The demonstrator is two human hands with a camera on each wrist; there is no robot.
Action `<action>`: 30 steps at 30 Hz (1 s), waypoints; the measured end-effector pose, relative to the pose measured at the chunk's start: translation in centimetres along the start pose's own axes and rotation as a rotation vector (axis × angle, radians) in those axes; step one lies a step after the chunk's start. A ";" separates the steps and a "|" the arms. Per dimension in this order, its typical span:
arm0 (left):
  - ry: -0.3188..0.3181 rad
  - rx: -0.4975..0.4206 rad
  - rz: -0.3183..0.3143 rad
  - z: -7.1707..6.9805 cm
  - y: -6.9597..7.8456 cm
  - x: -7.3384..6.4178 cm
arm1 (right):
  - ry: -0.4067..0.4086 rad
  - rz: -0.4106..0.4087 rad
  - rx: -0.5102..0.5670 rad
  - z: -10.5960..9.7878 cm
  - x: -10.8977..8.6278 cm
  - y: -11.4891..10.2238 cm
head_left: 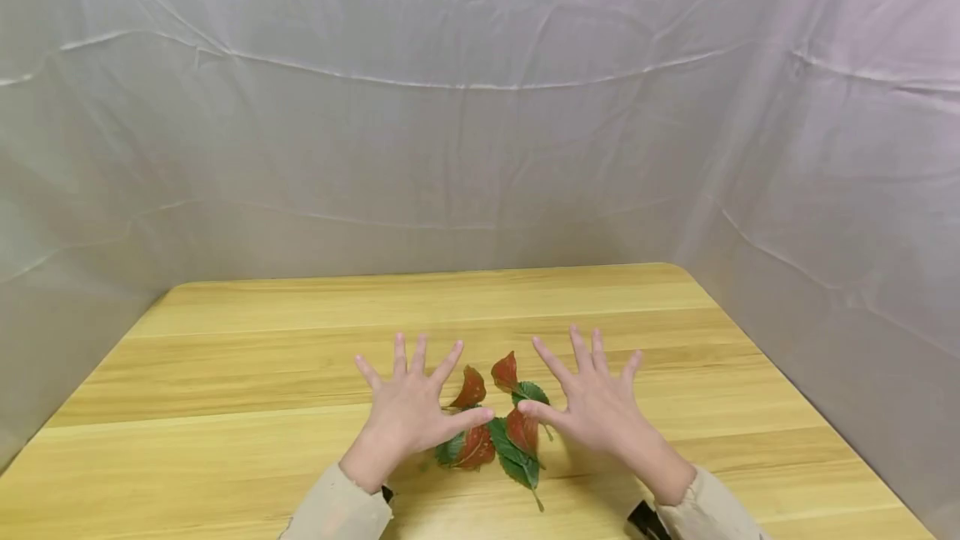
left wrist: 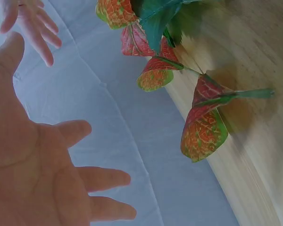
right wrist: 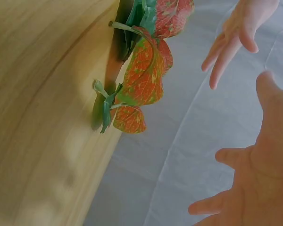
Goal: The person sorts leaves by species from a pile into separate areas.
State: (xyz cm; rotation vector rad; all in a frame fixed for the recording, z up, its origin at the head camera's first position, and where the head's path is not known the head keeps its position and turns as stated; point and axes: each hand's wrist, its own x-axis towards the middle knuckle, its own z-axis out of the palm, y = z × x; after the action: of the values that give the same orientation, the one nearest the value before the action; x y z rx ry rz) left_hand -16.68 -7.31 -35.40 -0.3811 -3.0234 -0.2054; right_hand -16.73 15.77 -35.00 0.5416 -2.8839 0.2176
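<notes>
Several red and green leaves lie on the wooden table near its front middle, among them a red leaf (head_left: 505, 372) and a green leaf (head_left: 516, 455). Over the left side of the group my left hand (head_left: 411, 411) hovers palm down, fingers spread wide and holding nothing. My right hand (head_left: 600, 407) is spread the same way on the right side, its thumb over part of a leaf. In the left wrist view a curled red-orange leaf (left wrist: 205, 120) with a green stem stands clear of the palm. Orange-red leaves (right wrist: 144, 73) also show in the right wrist view, apart from that palm.
The wooden table (head_left: 300, 373) has rounded far corners. Grey cloth (head_left: 465, 148) hangs behind it and along both sides. Dark straps show at both sleeve cuffs, one a black band (head_left: 647, 519) by the right wrist.
</notes>
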 end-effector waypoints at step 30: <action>0.155 -0.148 0.184 1.1 -0.6 0.8 | -0.094 -0.026 0.149 0.9 0.7 1.8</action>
State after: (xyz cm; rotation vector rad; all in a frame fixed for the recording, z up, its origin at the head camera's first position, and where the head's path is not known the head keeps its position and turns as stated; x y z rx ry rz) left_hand -17.74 -7.57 -36.47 -0.6215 -2.8085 -0.4246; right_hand -18.22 17.00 -35.88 0.6314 -2.9658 0.4167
